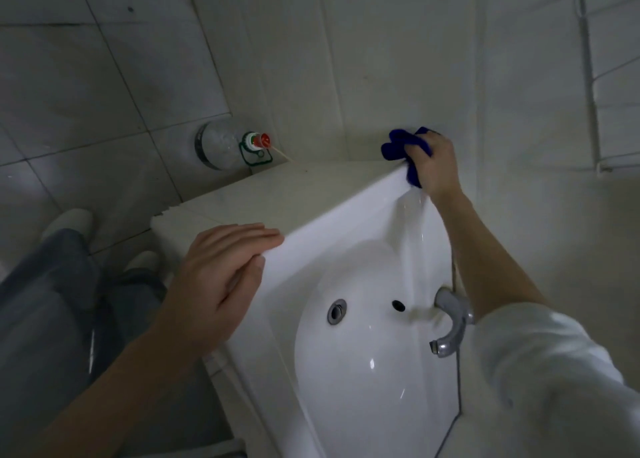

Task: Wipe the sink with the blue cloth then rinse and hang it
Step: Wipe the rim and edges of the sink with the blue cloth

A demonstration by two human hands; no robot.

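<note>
Half the blue cloth hides under the right hand at the sink corner.

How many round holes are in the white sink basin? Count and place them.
2. The metal-ringed drain hole sits at the basin's bottom; the small dark overflow hole sits on the basin wall near the grey metal tap. None seems hidden.

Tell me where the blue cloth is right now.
In the head view, the bunched blue cloth is gripped by the right hand at the white ceramic sink's far corner, against the tiled wall.
</note>
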